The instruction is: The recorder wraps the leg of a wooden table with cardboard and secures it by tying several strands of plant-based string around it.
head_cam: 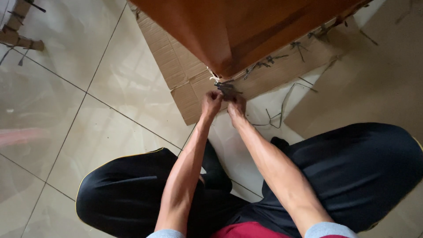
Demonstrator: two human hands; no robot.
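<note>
- Two hands meet at one small dark grey metal piece (227, 89), a bracket or clip of some kind, too small and blurred to tell its exact form.
- It sits at the lower corner of the large reddish-brown wooden furniture panel (246, 26), just above the fingertips, so it lies straight ahead of both hands and away from the body.
- Its long axis appears to run roughly left to right along the panel's bottom edge, with a thin tip poking toward the right.
- The left hand (211, 102) is curled shut, fingers pinched on the left end of the piece.
- The right hand (237, 105) is also closed, gripping it from the right and slightly below; the two hands are nearly touching, and neither is clearly nearer to the piece.
- A frayed pale string or fibre (213, 74) shows at the panel corner just above the piece.
- Under the panel lies a flattened brown corrugated cardboard sheet (176, 66), spread on the glossy cream tiled floor (88, 132).
- Several more dark metal pieces (264, 64) lie scattered on the cardboard along the panel's edge, to the right of the hands.
- Thin dark wires (277, 117) loop on the floor near the right hand.
- The person squats in black trousers (352, 167), knees either side of the arms.
</note>
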